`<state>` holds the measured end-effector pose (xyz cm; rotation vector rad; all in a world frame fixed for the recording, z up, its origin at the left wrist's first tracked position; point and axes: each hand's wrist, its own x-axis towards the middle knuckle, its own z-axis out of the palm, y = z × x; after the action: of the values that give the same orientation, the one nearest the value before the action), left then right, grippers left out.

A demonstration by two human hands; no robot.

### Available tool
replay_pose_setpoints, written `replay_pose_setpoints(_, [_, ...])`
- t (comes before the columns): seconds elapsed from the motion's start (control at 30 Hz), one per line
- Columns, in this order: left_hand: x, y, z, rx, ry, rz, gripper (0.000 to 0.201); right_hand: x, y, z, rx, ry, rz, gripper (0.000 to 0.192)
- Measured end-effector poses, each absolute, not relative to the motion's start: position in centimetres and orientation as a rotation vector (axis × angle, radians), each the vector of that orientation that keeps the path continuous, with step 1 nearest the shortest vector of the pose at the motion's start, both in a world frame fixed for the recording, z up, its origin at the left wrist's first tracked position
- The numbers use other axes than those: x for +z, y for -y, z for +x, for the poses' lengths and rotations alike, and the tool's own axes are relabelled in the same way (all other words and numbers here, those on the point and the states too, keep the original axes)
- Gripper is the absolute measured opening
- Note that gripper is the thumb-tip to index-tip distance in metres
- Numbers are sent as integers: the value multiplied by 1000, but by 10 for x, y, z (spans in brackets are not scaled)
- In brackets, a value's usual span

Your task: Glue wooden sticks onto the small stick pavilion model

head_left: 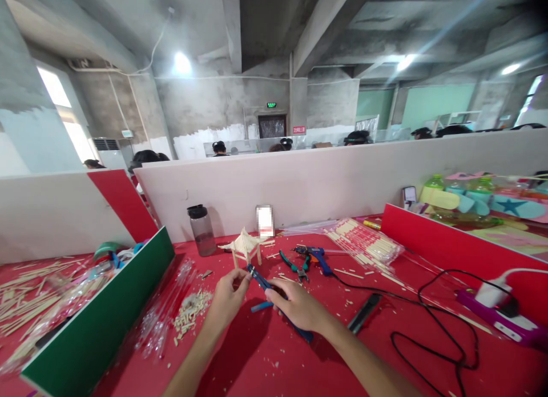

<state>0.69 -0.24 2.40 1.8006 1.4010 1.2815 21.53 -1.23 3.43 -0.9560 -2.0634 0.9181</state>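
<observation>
Blue-handled cutters (274, 297) sit in the right hand (299, 308), low over the red table (265, 357) near the middle of the scene; the fingers wrap the handles, which run from under the palm toward the near right, while the dark jaws point up and to the far left. The right forearm enters from the near right corner and angles toward the centre, wrist fairly straight. The left hand (226, 300) comes in from the near edge, its forearm rising almost straight away from the viewer, and its thumb and fingertips are pinched together right at the tip of the cutters — whatever thin piece they hold there is too small to make out. The two hands nearly meet, the left just to the left of the right. Just beyond them stands a small wooden stick model (245, 246) shaped like a roofed pavilion on legs, upright on the table. To its right lie green-handled pliers (295, 267) and a blue glue gun (314, 254), whose black cord (428, 317) loops across the right side toward a purple power strip (500, 320). A dark-lidded water bottle (201, 230) stands at the far left of the model, against the white partition (321, 180). Packs of wooden sticks (363, 243) lie at the far right, and a heap of short cut stick pieces (188, 314) lies left of the left hand — near a green divider board (103, 317).
</observation>
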Motion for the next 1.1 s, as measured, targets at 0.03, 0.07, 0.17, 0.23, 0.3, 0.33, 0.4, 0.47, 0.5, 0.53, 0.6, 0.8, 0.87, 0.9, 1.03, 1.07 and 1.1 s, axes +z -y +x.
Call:
replay_pose_setpoints(0.03, [25, 3, 7, 1284, -1414, 1809, 36, 34, 13, 215, 914, 2059, -953, 31])
replay_pose_setpoints(0.07, [25, 3, 7, 1288, -1423, 1817, 36, 34, 13, 215, 909, 2056, -950, 31])
replay_pose_setpoints(0.17, [28, 5, 7, 1285, -1441, 1828, 35, 33, 13, 214, 889, 2044, -960, 32])
replay_pose_setpoints(0.23, [30, 6, 6, 1281, -1442, 1840, 35, 34, 13, 214, 880, 2044, -968, 32])
replay_pose_setpoints(0.3, [31, 7, 5, 1272, -1440, 1860, 35, 35, 12, 214, 880, 2046, -969, 32])
replay_pose_setpoints(0.33, [31, 7, 5, 1262, -1441, 1871, 35, 36, 12, 215, 883, 2046, -968, 32])
replay_pose_setpoints(0.4, [31, 7, 3, 1232, -1450, 1891, 35, 37, 12, 215, 890, 2043, -963, 33])
replay_pose_setpoints(0.47, [30, 7, 1, 1225, -1466, 1905, 31, 37, 12, 216, 895, 2042, -960, 33])
replay_pose_setpoints(0.5, [30, 7, 0, 1231, -1473, 1913, 27, 38, 11, 216, 899, 2043, -962, 33])
replay_pose_setpoints(0.53, [30, 7, -2, 1244, -1478, 1924, 23, 38, 11, 217, 902, 2046, -965, 33])
replay_pose_setpoints(0.6, [32, 8, -6, 1253, -1484, 1972, 23, 39, 11, 218, 907, 2061, -972, 34])
replay_pose_setpoints(0.8, [39, 11, -20, 1062, -1377, 2295, 34, 41, 10, 221, 905, 2146, -951, 31])
replay_pose_setpoints(0.87, [40, 11, -23, 1055, -1354, 2330, 27, 40, 10, 221, 901, 2168, -924, 30])
replay_pose_setpoints(0.9, [40, 11, -24, 1064, -1350, 2335, 24, 40, 11, 221, 906, 2175, -912, 30])
replay_pose_setpoints(1.03, [40, 10, -28, 1075, -1334, 2349, 21, 37, 12, 219, 988, 2177, -934, 34])
replay_pose_setpoints(1.07, [40, 9, -29, 1070, -1331, 2350, 21, 36, 13, 219, 1004, 2179, -941, 35])
replay_pose_setpoints(1.1, [40, 9, -30, 1062, -1328, 2350, 21, 36, 13, 219, 1009, 2182, -941, 35])
